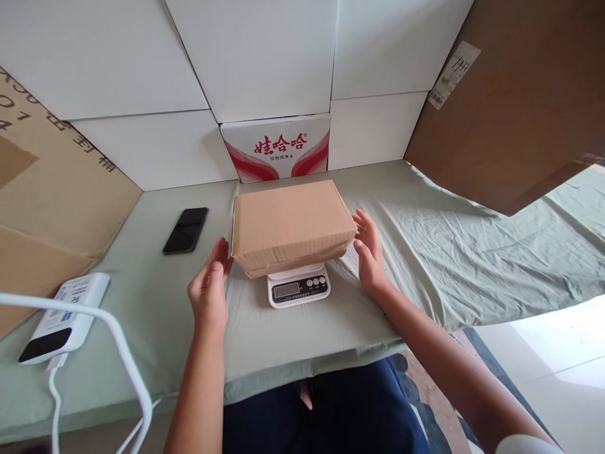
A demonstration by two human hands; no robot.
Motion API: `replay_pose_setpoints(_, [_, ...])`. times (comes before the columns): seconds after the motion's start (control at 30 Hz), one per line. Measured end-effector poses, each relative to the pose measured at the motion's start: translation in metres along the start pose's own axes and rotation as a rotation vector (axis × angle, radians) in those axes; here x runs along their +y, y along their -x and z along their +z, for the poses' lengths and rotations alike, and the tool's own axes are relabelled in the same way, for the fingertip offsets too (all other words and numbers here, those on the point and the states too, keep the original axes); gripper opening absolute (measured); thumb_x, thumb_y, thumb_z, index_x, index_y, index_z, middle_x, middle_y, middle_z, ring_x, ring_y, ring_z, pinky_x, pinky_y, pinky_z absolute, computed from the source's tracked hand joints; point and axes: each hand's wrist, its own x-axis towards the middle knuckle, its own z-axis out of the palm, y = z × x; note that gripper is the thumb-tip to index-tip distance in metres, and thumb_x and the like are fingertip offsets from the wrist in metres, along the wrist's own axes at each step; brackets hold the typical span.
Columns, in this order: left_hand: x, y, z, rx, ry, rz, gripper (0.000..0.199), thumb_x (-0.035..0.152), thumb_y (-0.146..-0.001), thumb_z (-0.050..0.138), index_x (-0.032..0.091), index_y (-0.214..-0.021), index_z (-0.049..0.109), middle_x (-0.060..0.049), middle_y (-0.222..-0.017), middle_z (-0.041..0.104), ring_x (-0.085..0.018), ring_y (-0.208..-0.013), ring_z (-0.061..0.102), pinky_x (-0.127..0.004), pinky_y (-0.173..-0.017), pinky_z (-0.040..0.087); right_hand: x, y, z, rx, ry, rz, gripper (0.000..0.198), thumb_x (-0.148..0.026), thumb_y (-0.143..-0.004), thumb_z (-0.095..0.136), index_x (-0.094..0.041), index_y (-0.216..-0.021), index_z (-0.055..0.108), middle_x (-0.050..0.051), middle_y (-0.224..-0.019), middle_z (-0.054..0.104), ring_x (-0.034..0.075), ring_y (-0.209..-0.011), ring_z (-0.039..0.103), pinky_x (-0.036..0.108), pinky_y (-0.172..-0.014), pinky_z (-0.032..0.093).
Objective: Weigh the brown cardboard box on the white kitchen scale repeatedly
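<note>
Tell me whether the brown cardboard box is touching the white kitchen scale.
Touching. The head view shows the brown cardboard box resting on top of the white kitchen scale, with no gap between them.

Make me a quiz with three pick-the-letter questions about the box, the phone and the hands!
1. Where does the cardboard box rest?
A. on the small white scale
B. on the floor
C. on the black phone

2. How many phones lie on the green cloth?
A. three
B. one
C. none

3. How are the two hands?
A. both closed into fists
B. both open, one at each end of the box
C. both flat on top of the box

Answers:
1. A, since the scale's display pokes out from under the box.
2. B, since a single black phone lies to the left of the box.
3. B, since the left hand and right hand have straight fingers beside the box ends, with no closed grip on it.
</note>
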Motion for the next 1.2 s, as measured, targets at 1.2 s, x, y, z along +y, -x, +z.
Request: replay_pose_setpoints(1.2, [-0.022, -0.096, 0.071, -0.147, 0.109, 0.002, 0.050, 0.060, -0.074, 0.084, 0.021, -0.104, 0.079, -0.011, -0.120, 0.077, -0.027, -0.130, 0.068, -0.040, -0.115, 0.055, 0.021, -0.090, 0.053, -0.053, -0.001, -0.066, 0.090, -0.089, -0.094, 0.046, -0.030, -0.161, 0.037, 0.009, -0.166, 0.041, 0.035, -0.155, 0.038, 0.053, -0.130, 0.039])
